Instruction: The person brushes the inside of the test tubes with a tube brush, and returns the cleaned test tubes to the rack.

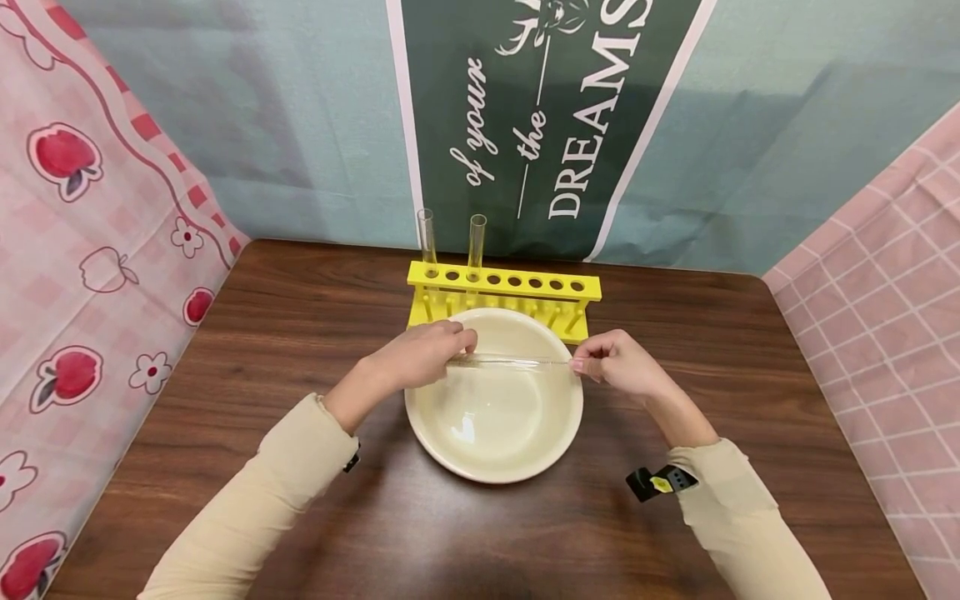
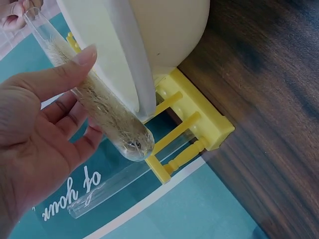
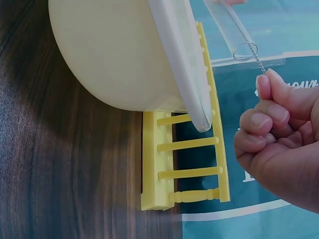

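Observation:
Over a cream bowl (image 1: 495, 442), my left hand (image 1: 431, 354) grips a clear glass test tube (image 2: 107, 107), held roughly level with its closed end to the left. Tan bristles of a test tube brush (image 2: 99, 94) fill the tube's closed end. My right hand (image 1: 611, 364) pinches the brush's twisted wire handle (image 3: 259, 64) between thumb and forefinger, just outside the tube's open mouth. The hand's other fingers are curled in. In the right wrist view, the wire passes through the tube's rim.
Behind the bowl stands a yellow test tube rack (image 1: 517, 283). Two clear test tubes (image 1: 477, 242) stand upright in its left part. All sit on a dark wooden table (image 1: 300, 333), with a printed cloth backdrop (image 1: 315, 125) behind.

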